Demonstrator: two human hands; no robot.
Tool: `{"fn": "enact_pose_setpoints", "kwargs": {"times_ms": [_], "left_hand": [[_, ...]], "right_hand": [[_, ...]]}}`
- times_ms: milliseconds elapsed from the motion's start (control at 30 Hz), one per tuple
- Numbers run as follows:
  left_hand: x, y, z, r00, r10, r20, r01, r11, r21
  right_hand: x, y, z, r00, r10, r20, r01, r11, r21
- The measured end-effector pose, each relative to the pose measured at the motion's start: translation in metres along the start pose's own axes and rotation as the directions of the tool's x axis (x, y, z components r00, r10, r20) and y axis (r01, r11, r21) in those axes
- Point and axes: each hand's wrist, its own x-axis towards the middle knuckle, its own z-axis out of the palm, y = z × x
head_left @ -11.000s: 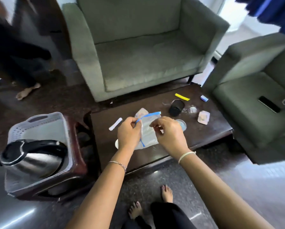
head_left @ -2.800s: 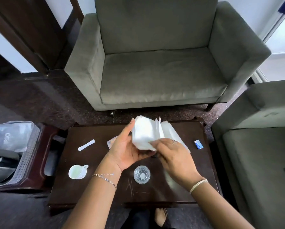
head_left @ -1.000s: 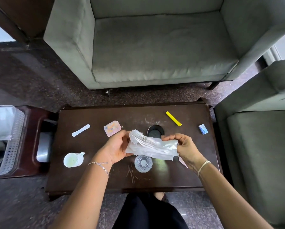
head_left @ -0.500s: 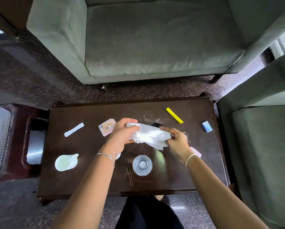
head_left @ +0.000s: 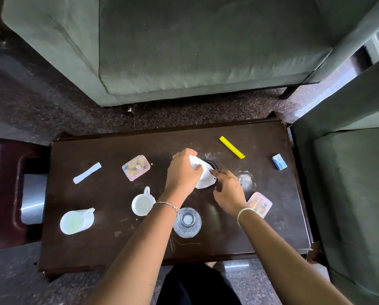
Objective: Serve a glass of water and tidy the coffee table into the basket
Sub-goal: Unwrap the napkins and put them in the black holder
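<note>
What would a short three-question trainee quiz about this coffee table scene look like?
1. True or false: the drinking glass lies on its side.
2. Which thing lies nearest the table's far right corner? A) yellow clip B) white strip C) small blue box
3. Fill in: the left hand and right hand press a white ___ over a black container.

Key: 1 false, it stands upright. 2 C. 3 bag; it looks like crumpled thin plastic or paper, and which of the two is unclear.
</note>
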Motion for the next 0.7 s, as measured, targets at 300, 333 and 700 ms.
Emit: {"fn": "enact_pose_setpoints", "kwargs": {"times_ms": [300, 333, 700], "left_hand": [[-0.002, 0.003, 0.016, 0.982, -0.138, 0.133, 0.176, 0.922, -0.344], [-0.003, 0.001, 0.015, 0.976, -0.160, 0.148, 0.209, 0.882, -0.422], [-0.002, -0.013, 0.020, 0.982, -0.132, 0.134, 0.173, 0.915, -0.364]], "right_hand": [[0.002, 0.001, 0.004, 0.996, -0.014, -0.085, 0.018, 0.998, 0.054], [0.002, -0.001, 0.002, 0.996, -0.017, -0.090, 0.026, 0.995, 0.096], [0.001, -0.006, -0.002, 0.970, -0.082, -0.229, 0.138, 0.961, 0.241]]}}
